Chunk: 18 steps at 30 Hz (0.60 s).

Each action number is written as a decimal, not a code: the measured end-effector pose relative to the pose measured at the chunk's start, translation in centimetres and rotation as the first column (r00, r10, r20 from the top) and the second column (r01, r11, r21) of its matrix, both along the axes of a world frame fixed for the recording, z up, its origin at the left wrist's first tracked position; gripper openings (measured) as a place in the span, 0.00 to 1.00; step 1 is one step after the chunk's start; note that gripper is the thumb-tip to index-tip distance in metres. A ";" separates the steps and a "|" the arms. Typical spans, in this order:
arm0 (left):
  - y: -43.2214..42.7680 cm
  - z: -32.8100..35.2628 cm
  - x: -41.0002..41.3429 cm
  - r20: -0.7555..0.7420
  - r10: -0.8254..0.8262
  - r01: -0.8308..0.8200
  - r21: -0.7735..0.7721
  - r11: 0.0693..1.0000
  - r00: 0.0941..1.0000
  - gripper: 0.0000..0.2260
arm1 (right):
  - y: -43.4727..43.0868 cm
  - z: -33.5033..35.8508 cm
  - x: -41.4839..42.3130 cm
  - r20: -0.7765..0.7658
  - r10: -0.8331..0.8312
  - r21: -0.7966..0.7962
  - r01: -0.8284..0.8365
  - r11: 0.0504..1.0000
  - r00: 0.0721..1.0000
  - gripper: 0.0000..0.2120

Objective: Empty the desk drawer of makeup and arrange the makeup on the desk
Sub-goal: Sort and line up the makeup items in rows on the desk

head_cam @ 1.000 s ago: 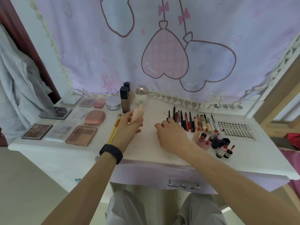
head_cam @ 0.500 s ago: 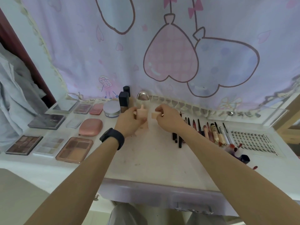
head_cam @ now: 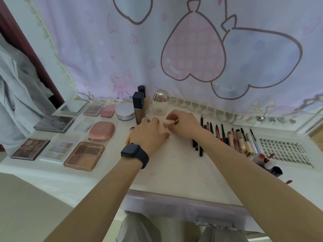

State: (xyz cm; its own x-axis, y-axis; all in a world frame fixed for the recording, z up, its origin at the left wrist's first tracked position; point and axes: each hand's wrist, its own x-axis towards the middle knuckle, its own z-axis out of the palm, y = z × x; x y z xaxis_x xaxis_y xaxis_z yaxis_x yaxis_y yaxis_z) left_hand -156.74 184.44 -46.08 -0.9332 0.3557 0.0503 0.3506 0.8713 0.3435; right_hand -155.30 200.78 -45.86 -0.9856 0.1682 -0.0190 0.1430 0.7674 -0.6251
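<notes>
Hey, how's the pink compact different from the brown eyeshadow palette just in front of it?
The pink compact has a solid, rounded lid hiding its contents; the brown eyeshadow palette is rectangular and its shades show through the top. The compact looks smaller, the palette wider. Both lie flat on the desk, left of the left hand.

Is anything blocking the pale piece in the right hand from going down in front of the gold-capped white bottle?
Nothing visible does. The right hand pinches the pale piece just in front of the white bottle; only the left hand sits close beside it, pencils lie further right.
</notes>
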 end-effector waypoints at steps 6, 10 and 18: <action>-1.0 -0.3 0.3 -0.057 -0.045 0.043 -0.028 0.999 0.997 0.16 | -0.5 -0.1 -0.1 0.013 0.033 0.089 -0.034 0.995 0.999 0.14; -1.5 -0.5 0.2 -0.057 -0.054 0.049 -0.093 0.994 0.997 0.19 | -1.1 0.0 -0.4 0.010 0.041 0.147 -0.042 0.988 0.999 0.14; -1.5 -1.9 1.6 -0.121 -0.024 0.012 -0.096 0.995 0.992 0.23 | -1.5 0.0 -0.2 0.026 0.012 0.180 -0.016 0.984 1.000 0.15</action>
State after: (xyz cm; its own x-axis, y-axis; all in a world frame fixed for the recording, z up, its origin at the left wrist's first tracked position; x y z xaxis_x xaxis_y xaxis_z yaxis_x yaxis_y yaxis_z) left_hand -155.15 182.93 -47.97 -0.9155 0.3811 0.1287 0.4008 0.8911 0.2128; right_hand -155.46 199.29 -45.90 -0.9875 0.1570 -0.0139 0.1449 0.8692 -0.4728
